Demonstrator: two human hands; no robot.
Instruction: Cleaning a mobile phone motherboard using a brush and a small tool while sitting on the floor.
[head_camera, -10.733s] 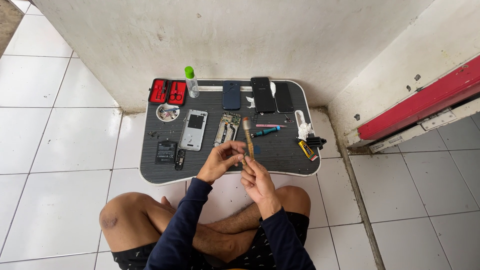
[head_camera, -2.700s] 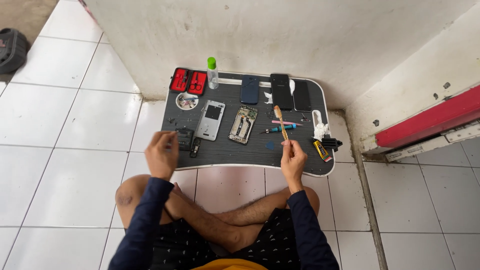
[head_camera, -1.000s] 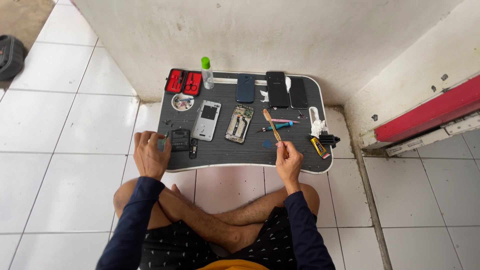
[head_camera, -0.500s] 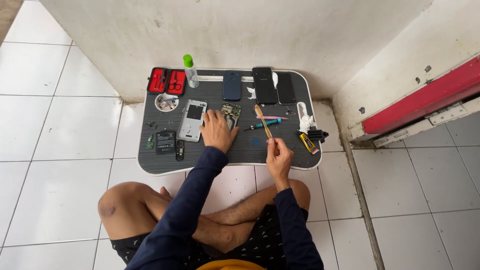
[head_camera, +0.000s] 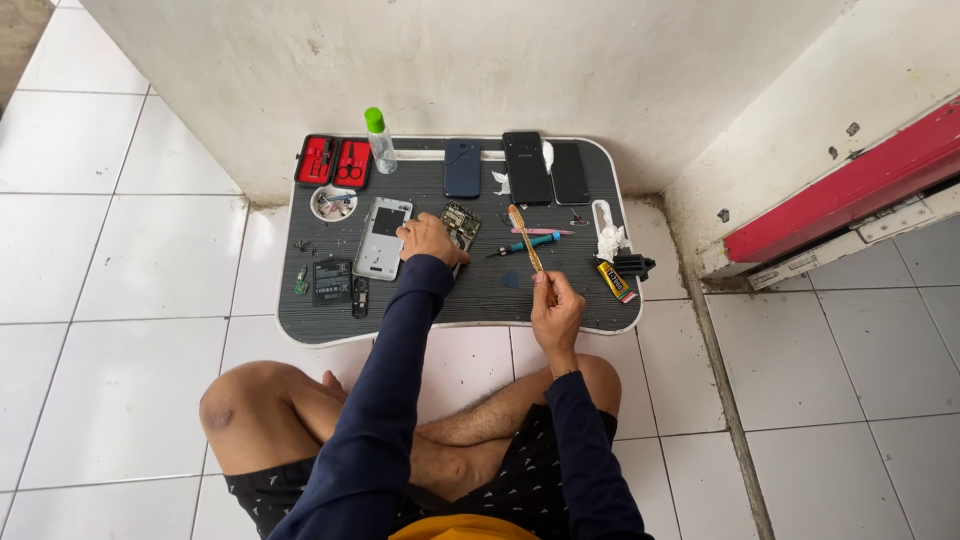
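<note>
While clamped on brush (head_camera: 526, 238), right hand (head_camera: 556, 312) fingers near tray (head_camera: 480, 320) front edge.

Three phones (head_camera: 525, 166) lie behind the circuit board (head_camera: 460, 223) on the tray (head_camera: 480, 300).

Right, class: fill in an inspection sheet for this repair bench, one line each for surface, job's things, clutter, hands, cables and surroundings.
Surface: dark ribbed tray table on white floor tiles.
Job's things: brush; circuit board; silver phone shell.
Clutter: three dark phones, red tool case, green-capped bottle, small dish, glue tube, tissue.
Hands: left hand on the circuit board; right hand holds the brush.
Cables: nothing seen.
Surroundings: white wall, red beam.
</note>
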